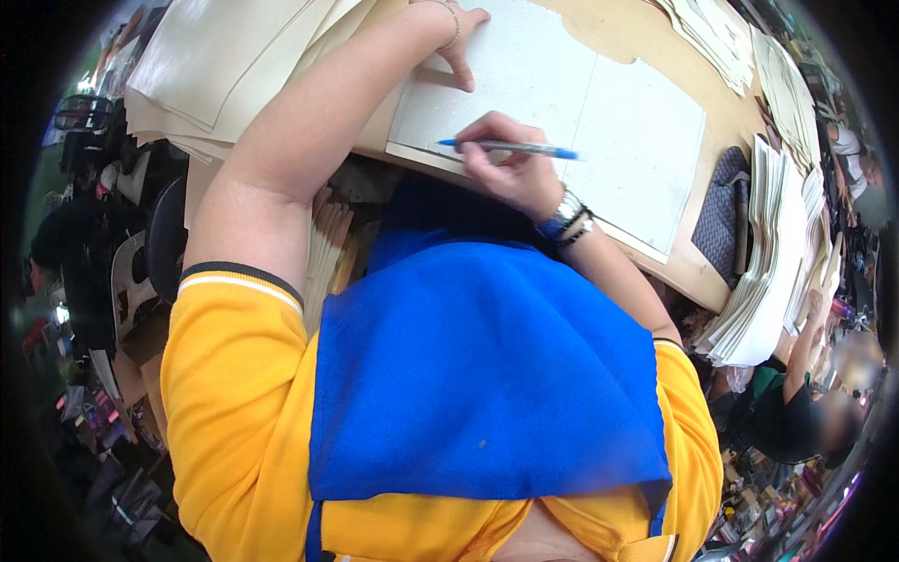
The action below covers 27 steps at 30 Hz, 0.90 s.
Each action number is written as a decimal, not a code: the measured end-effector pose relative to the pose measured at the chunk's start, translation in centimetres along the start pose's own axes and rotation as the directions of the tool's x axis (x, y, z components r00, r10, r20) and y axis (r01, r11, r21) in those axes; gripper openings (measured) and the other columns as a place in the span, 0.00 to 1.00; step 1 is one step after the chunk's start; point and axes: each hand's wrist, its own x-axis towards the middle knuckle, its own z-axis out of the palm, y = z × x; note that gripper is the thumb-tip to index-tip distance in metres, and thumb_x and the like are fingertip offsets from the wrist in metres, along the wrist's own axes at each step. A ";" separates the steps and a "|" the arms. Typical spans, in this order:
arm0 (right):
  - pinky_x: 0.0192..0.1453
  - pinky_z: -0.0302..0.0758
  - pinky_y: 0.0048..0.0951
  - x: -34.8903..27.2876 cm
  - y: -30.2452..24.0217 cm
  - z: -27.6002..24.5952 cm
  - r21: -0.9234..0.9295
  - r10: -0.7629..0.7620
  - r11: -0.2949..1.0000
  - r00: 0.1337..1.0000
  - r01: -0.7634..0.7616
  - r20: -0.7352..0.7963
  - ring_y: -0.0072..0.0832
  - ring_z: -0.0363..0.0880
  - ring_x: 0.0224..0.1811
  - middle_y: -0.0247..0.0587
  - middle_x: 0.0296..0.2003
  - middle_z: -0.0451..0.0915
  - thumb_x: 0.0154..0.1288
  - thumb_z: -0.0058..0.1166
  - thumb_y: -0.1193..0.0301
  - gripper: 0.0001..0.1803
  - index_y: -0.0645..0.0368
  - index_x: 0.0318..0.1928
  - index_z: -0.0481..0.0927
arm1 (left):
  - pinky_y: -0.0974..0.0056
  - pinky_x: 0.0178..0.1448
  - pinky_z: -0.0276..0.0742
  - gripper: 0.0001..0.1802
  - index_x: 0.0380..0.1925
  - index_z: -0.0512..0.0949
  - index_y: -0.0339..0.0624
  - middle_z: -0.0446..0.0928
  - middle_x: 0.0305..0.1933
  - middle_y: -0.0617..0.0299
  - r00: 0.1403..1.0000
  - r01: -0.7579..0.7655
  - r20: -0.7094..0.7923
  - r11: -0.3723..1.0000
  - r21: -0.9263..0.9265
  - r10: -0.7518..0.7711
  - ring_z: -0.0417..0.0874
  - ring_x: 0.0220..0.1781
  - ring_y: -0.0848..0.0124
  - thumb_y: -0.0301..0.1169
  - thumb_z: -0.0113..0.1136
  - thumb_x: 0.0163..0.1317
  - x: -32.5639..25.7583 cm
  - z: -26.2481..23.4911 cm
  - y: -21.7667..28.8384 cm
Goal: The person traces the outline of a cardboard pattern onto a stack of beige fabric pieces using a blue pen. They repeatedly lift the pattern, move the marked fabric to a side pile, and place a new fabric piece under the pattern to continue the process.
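Observation:
A blue-capped ballpoint pen [515, 148] sits in my right hand [510, 169], its blue tip pointing left above the near edge of a grey sheet. My left hand [459, 42] rests with fingers spread on the upper left of that grey cardboard pattern [524, 66]. Part of the left hand runs out of the picture at the top. A second grey pattern piece [637, 140], with a notched upper edge, lies right beside the first. Below the first piece, a pale sheet's edge [421, 153] peeks out along the table's front.
Large cream sheets [225, 66] are piled left on the wooden table [655, 42]. Folded paper stacks [758, 253] and a dark patterned cloth item [721, 206] lie at the right edge. Other people [796, 403] sit beyond on the right. A dark chair [167, 239] stands left.

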 end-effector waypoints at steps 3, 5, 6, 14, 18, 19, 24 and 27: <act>0.37 0.78 0.25 0.6 1.1 1.3 -0.154 -0.105 0.982 0.994 0.106 0.012 0.22 0.82 0.30 0.40 0.28 0.84 0.58 0.56 0.75 0.05 0.64 0.32 0.81 | 0.49 0.62 0.72 0.74 0.70 0.55 0.44 0.65 0.66 0.41 1.000 -0.002 -0.029 1.000 -0.029 0.001 0.73 0.62 0.47 0.63 0.80 0.20 0.1 0.2 -0.3; 0.34 0.78 0.27 0.5 1.6 1.6 -0.202 -0.127 0.971 0.992 0.127 0.015 0.26 0.82 0.29 0.42 0.27 0.83 0.56 0.57 0.74 0.04 0.62 0.31 0.81 | 0.49 0.61 0.73 0.75 0.71 0.54 0.44 0.64 0.66 0.40 1.000 0.002 -0.026 0.998 -0.069 -0.003 0.73 0.62 0.47 0.63 0.80 0.20 0.0 0.4 -0.3; 0.34 0.78 0.27 0.5 1.6 1.7 -0.223 -0.153 0.963 0.988 0.151 0.010 0.28 0.82 0.28 0.43 0.26 0.82 0.56 0.57 0.75 0.03 0.61 0.30 0.81 | 0.49 0.61 0.73 0.75 0.71 0.54 0.44 0.64 0.66 0.40 1.000 -0.002 -0.018 0.998 -0.067 0.001 0.73 0.62 0.47 0.63 0.80 0.20 0.2 0.4 -0.3; 0.33 0.77 0.31 0.5 1.4 1.9 -0.315 -0.235 0.921 0.972 0.231 0.026 0.35 0.80 0.25 0.44 0.23 0.80 0.54 0.59 0.75 0.02 0.59 0.29 0.81 | 0.50 0.65 0.70 0.77 0.72 0.51 0.45 0.59 0.69 0.38 1.000 0.010 0.005 0.998 -0.060 -0.010 0.71 0.64 0.47 0.63 0.80 0.21 1.2 1.0 -0.4; 0.32 0.77 0.32 0.5 1.4 2.0 -0.288 -0.244 0.927 0.970 0.239 0.021 0.35 0.80 0.25 0.44 0.23 0.80 0.54 0.59 0.75 0.02 0.60 0.28 0.80 | 0.51 0.67 0.69 0.77 0.73 0.50 0.46 0.58 0.70 0.38 1.000 0.024 0.010 0.997 -0.072 -0.023 0.69 0.66 0.47 0.63 0.80 0.21 1.2 1.0 -0.5; 0.32 0.76 0.32 0.6 1.5 2.0 -0.293 -0.241 0.927 0.971 0.234 0.013 0.35 0.80 0.25 0.44 0.23 0.80 0.54 0.59 0.75 0.02 0.60 0.28 0.80 | 0.51 0.67 0.68 0.77 0.73 0.50 0.46 0.58 0.70 0.38 1.000 0.019 0.019 0.997 -0.070 -0.018 0.68 0.67 0.47 0.63 0.80 0.21 1.0 0.7 -0.4; 0.32 0.76 0.36 0.1 1.1 1.2 -0.282 -0.169 0.947 0.985 0.153 -0.034 0.39 0.78 0.24 0.45 0.21 0.78 0.53 0.57 0.72 0.04 0.58 0.26 0.78 | 0.51 0.66 0.68 0.76 0.72 0.51 0.43 0.59 0.70 0.39 1.000 0.000 0.004 0.998 -0.068 0.000 0.69 0.66 0.47 0.61 0.80 0.22 0.0 -0.1 0.1; 0.31 0.75 0.33 -2.2 0.8 -1.4 -0.281 -0.064 0.958 0.997 0.050 -0.041 0.35 0.78 0.24 0.45 0.22 0.78 0.53 0.56 0.74 0.04 0.60 0.25 0.78 | 0.52 0.66 0.69 0.74 0.71 0.53 0.40 0.61 0.69 0.39 1.000 -0.025 -0.009 0.995 -0.093 0.024 0.69 0.65 0.47 0.60 0.81 0.23 -0.1 0.2 -0.2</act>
